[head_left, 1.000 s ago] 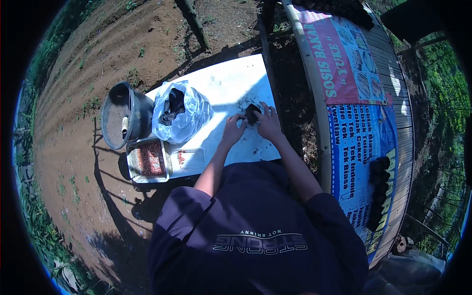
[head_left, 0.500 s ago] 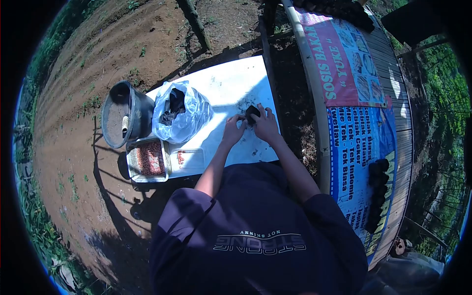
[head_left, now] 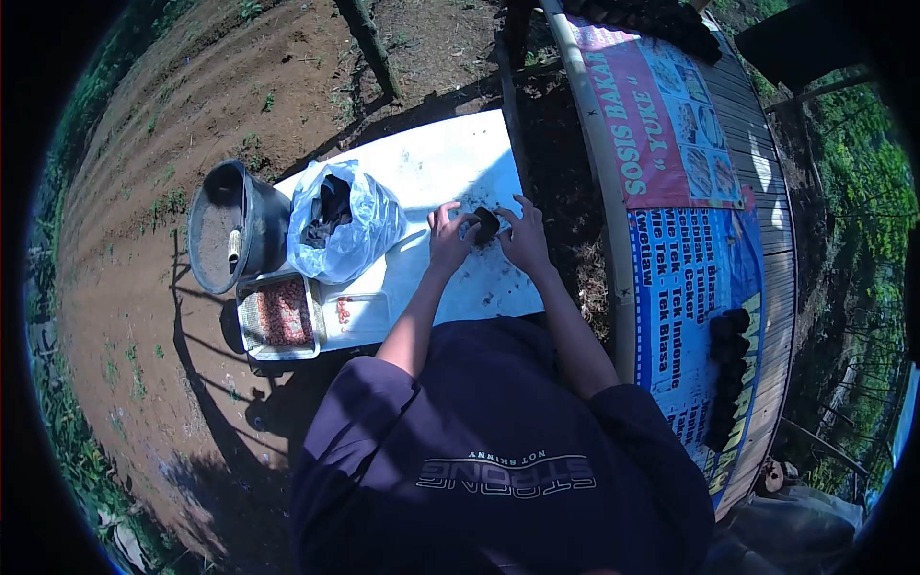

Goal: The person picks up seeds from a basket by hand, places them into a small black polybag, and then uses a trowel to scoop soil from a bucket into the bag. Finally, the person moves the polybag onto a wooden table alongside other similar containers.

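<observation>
A small black plastic bag point(head_left: 487, 226) stands on the white tabletop point(head_left: 458, 149) between my hands, amid scattered dark crumbs. My left hand point(head_left: 450, 240) is at its left side, thumb and finger closed on the bag's edge. On the right, my right hand point(head_left: 523, 241) has its fingers spread, the tips close to or touching the bag's edge; exact contact is hard to make out. What is inside the bag does not show clearly.
Left on the table are a clear plastic bag point(head_left: 369, 225) holding black plastic, a tray of reddish seeds point(head_left: 285, 312) and a shallow clear tray point(head_left: 367, 313) with a few seeds. A dark bucket point(head_left: 264, 230) stands beside them. A bannered bamboo surface point(head_left: 661, 172) runs along the right.
My right hand's fingers have loosened from the black bag and spread. My left hand has come up against its left side. The whole view has shifted slightly.
</observation>
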`<state>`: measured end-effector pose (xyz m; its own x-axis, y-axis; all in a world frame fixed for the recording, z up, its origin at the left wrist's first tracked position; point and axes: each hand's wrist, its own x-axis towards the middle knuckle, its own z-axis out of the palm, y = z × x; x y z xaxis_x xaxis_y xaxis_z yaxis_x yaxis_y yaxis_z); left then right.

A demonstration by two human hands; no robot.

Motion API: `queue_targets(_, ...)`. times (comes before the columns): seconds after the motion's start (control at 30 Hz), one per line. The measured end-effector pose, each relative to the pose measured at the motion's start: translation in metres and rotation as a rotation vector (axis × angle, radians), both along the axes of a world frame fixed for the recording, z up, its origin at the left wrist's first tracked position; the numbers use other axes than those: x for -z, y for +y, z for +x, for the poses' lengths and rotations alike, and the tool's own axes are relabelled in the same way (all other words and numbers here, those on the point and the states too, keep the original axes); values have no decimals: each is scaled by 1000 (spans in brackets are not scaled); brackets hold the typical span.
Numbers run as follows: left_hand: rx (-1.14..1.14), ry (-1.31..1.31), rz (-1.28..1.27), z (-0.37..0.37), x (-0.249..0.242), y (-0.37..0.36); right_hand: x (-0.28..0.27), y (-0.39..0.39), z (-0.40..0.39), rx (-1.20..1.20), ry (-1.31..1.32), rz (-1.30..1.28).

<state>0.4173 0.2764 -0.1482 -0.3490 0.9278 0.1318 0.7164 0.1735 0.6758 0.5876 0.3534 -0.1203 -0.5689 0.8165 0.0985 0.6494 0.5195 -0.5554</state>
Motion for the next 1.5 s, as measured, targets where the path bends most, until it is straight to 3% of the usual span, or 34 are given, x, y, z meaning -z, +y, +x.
queue_targets(0.13, 5, -21, -27, 1, 3, 6, 2, -1, 4, 19, -7, -101)
queue_targets(0.43, -24, -47, -4, 1, 4, 3, 7, -6, -2, -131, -183, 68)
queue_targets(0.73, 2, 29, 39, -3, 11, -2, 16, -12, -12, -159, -316, -5)
queue_targets(1.5, -22, 9, -8, 3, 2, 2, 0, -7, 3, -101, -155, 7)
